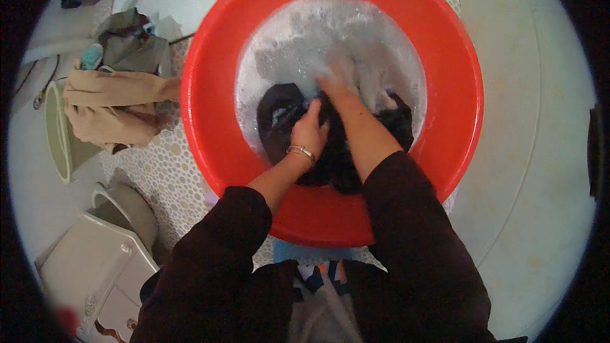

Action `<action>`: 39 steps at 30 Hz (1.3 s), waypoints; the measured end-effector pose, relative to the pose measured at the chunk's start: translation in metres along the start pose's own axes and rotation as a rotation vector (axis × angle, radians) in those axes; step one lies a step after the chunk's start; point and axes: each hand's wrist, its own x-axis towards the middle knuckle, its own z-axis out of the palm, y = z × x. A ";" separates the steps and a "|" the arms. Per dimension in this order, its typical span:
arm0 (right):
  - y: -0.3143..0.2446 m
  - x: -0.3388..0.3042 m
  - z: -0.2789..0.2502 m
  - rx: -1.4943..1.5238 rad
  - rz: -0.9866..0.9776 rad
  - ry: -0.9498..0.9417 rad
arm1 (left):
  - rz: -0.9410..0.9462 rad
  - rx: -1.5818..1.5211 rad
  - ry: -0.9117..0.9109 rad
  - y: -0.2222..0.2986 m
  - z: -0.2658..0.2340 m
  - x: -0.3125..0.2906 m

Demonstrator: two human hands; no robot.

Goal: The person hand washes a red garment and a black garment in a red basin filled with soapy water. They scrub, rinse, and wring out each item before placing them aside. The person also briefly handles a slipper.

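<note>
A big round red tub holds foamy, soapy water. Soaked black clothing bunches up in its near half. My left hand, with a bracelet at the wrist, is closed on a fold of this black clothing, thumb pointing up. Just right of it, my right hand reaches into the water over the black cloth; motion smears its fingers. Pale greyish cloth lies in the suds beside the right hand, partly under water and blurred.
Left of the tub, tan clothing and a dark grey garment hang over a pale green bucket. A beige basin stands by a beige cabinet. A white floor fixture lies at the far left. A pale wall rises at right.
</note>
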 end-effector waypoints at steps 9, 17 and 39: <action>0.043 -0.019 -0.117 0.080 -0.091 -0.186 | 0.023 0.162 -0.225 0.012 -0.034 -0.052; 0.022 -0.181 -0.091 0.245 -0.557 -0.284 | -0.374 -0.169 -0.143 -0.058 0.033 -0.003; 0.013 -0.021 -0.157 1.048 0.364 -0.515 | 0.379 0.057 -0.072 0.052 -0.100 0.000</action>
